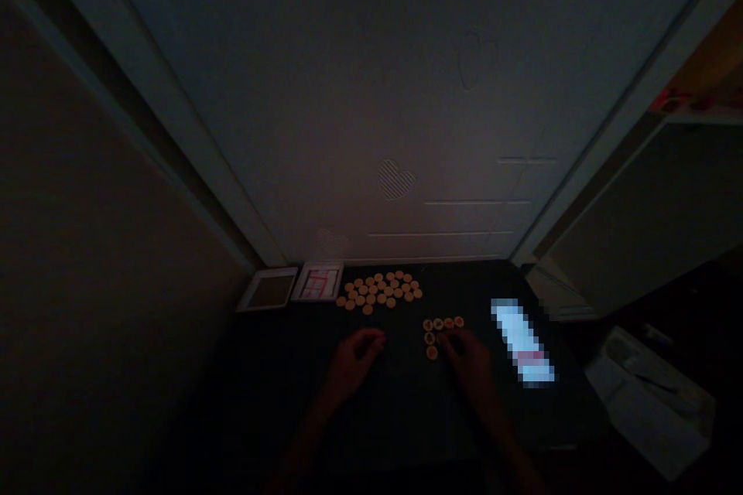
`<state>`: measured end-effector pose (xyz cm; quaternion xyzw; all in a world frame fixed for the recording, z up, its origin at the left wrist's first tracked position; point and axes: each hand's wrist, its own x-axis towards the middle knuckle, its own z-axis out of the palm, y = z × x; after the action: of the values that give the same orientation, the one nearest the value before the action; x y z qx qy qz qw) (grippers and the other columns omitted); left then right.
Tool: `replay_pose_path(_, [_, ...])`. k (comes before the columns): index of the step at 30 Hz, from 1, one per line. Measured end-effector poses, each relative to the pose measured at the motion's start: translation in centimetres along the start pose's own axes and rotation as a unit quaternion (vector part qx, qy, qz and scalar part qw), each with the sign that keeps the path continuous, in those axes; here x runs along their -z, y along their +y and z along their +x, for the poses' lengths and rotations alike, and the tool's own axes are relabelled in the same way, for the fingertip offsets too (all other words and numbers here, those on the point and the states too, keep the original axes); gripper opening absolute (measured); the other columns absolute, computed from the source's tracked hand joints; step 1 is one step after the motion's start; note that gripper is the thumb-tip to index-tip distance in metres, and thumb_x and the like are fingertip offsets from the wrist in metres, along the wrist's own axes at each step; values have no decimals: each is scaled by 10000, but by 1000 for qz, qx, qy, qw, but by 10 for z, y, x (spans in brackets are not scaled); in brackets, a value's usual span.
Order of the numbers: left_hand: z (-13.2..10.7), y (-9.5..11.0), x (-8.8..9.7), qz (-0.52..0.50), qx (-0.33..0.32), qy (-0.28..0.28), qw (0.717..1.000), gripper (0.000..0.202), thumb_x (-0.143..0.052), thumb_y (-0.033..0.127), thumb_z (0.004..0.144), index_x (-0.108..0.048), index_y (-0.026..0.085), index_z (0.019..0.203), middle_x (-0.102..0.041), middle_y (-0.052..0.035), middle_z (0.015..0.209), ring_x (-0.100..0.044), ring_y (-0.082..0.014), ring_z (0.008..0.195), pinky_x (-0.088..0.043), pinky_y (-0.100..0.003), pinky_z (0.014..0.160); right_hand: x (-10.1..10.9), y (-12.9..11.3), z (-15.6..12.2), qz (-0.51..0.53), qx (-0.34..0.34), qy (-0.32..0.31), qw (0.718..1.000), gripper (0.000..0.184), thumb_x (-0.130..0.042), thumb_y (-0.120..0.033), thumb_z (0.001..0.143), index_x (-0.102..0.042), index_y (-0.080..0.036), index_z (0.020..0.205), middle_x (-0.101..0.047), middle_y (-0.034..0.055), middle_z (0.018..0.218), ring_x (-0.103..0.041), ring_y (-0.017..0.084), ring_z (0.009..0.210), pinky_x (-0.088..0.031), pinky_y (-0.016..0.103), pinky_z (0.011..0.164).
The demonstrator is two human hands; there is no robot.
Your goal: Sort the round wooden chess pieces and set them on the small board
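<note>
Much of the table point(400, 410) was dark. Left hand point(354, 357) was loosely curled; couldn't tell if it held anything. Right hand point(469, 356) had its fingers drawn narrow at the marked discs point(438, 324), grip unclear to me. Those lay four in a row, more below. Bright strip point(524, 344) lay to their right. Plain discs point(381, 298) sat loosely bunched farther back, white box point(318, 282) beside them, pale panel point(348, 116) behind.

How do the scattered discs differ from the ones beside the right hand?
The scattered discs look plain; the marked discs by the right hand show coloured designs. The scattered discs lie loosely; the marked discs line up in rows. The scattered discs outnumber the marked ones. All are round, on the dark tabletop.
</note>
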<state>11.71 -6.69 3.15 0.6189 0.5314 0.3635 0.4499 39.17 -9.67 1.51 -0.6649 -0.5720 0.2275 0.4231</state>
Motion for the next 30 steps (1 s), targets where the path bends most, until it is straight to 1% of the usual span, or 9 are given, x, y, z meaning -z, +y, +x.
replay_pose_path(4, [7,-5,2,96,-56,70,991,250,-577,383,929,-705,219,1067,-758,-56,1041,-721,-229,958,-576,-375,874,-1,1,-2,-5,3,12,1000,350,-579,-528,924,-737,-216,935,-754,90,935,-707,244,833,-540,343,746])
replay_pose_path(8, [24,-12,4,222,-140,147,954,232,-566,292,929,-679,223,1120,-718,-77,1109,-682,-253,1033,-551,-427,935,-3,3,-5,-11,9,30,999,360,-543,-516,947,-739,-214,945,-755,93,956,-709,241,856,-538,343,770])
replay_pose_path(11, [36,-15,4,297,-186,169,921,248,-562,254,932,-670,226,1154,-689,-95,1184,-628,-280,1135,-503,-463,1003,-2,3,-7,-16,17,40,999,360,-543,-515,946,-741,-215,950,-756,92,957,-711,239,863,-540,339,774])
replay_pose_path(14, [41,-17,3,334,-198,163,907,235,-559,231,933,-686,216,1130,-690,-105,1178,-621,-289,1129,-499,-466,983,1,3,-11,-22,27,51,998,375,-529,-523,952,-740,-214,940,-759,91,937,-713,239,857,-545,340,775])
replay_pose_path(18, [29,-17,4,336,-175,140,915,199,-568,254,935,-732,243,1046,-715,-95,1152,-644,-288,1088,-482,-459,978,5,4,-20,-27,26,54,998,396,-516,-536,957,-733,-205,947,-757,102,931,-712,244,847,-552,339,757])
replay_pose_path(24, [0,-6,13,274,-120,80,951,171,-627,301,897,-751,286,1014,-758,-57,1125,-664,-293,1080,-439,-465,1030,2,-5,-41,-13,38,32,999,370,-508,-506,971,-734,-215,944,-751,91,917,-711,235,832,-566,336,748])
replay_pose_path(26, [-5,-1,9,224,-95,81,967,174,-663,308,857,-751,276,1004,-769,-52,1090,-682,-284,1049,-474,-448,999,-3,-12,-47,-1,57,21,998,345,-507,-482,979,-734,-223,957,-751,89,930,-711,233,852,-573,337,765])
replay_pose_path(28, [-9,5,1,144,-54,80,985,231,-690,338,830,-741,258,1041,-778,-51,1046,-711,-261,983,-534,-408,921,-8,-21,-51,14,85,12,996,302,-514,-439,985,-730,-230,1003,-751,91,969,-711,235,902,-578,350,815])
replay_pose_path(30, [-13,11,-9,54,-6,59,997,306,-700,399,828,-728,237,1086,-787,-55,999,-734,-243,911,-575,-372,841,-13,-30,-53,26,116,2,993,257,-528,-387,984,-722,-239,1064,-749,90,1024,-709,238,959,-576,370,873])
